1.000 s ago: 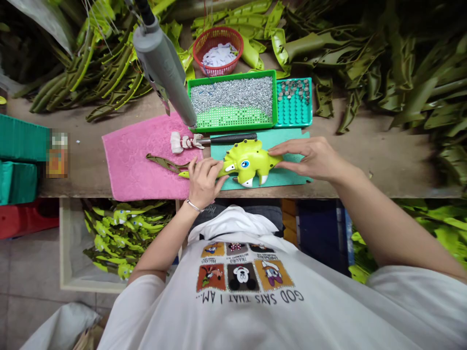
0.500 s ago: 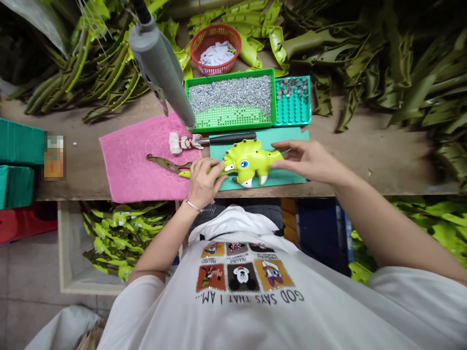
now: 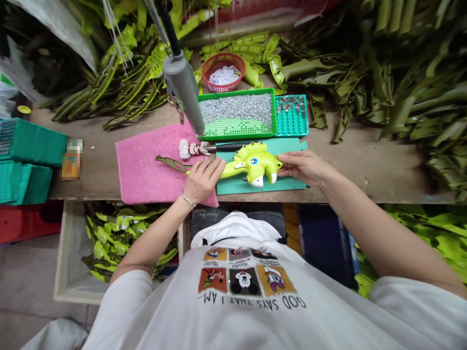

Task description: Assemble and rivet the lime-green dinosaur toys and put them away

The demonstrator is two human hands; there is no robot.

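A lime-green plastic dinosaur toy (image 3: 260,163) lies across the teal mat (image 3: 292,183), its head to the right with a blue eye and white horn tips. My left hand (image 3: 204,179) is closed over its long neck, and the olive tail end sticks out to the left over the pink towel (image 3: 140,165). At the right end of the head, my right hand (image 3: 304,167) grips the toy between thumb and fingers. Just behind it lies a tool with a black handle (image 3: 231,147) and white cloth wrapped round its other end.
A grey power screwdriver (image 3: 184,92) hangs over the towel. Behind the mat stand a green basket (image 3: 273,114) of screws, a teal tray (image 3: 292,127) with round metal pieces and a red basket (image 3: 223,88) of white bits. Olive and lime parts (image 3: 328,73) pile up around.
The view has tilted up a little. My right fingers have closed on the head's end, the head has turned slightly, and more neck shows beside my left hand.
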